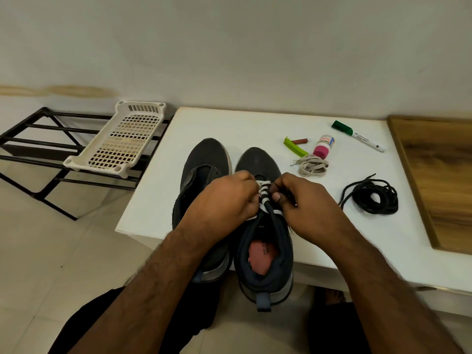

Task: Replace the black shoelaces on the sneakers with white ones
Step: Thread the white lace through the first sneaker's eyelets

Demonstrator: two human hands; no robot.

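Table: a white rectangular table stands against a pale wall, and a wooden surface lies beside its right edge.
Right sneaker: a dark grey fabric sneaker with a pink insole stands at the table's near edge, heel overhanging toward the person, toe pointing to the far edge.
White lace: a flat white shoelace crosses the right sneaker's eyelets in several rows; its ends run under both hands.
Left sneaker: a second dark grey fabric sneaker stands touching the first on its left, with no lace visible on it.
Left hand: the left hand has its fingers curled on the white lace at the left eyelets.
Right hand: the right hand pinches the white lace at the right eyelets, thumb tip against the lacing.
Black laces: a loose coil of black round shoelaces lies near the table's right edge, well apart from the sneakers.
Spare lace: a bundled beige-white flat shoelace lies between the right sneaker and the black coil, toward the far edge.
Small items: a green plastic clip, a small reddish-brown tube, a small white bottle with a pink cap and a white marker with a green cap lie near the far right corner.
Beside the table: a white perforated plastic tray rests on a black metal rack by the left edge.
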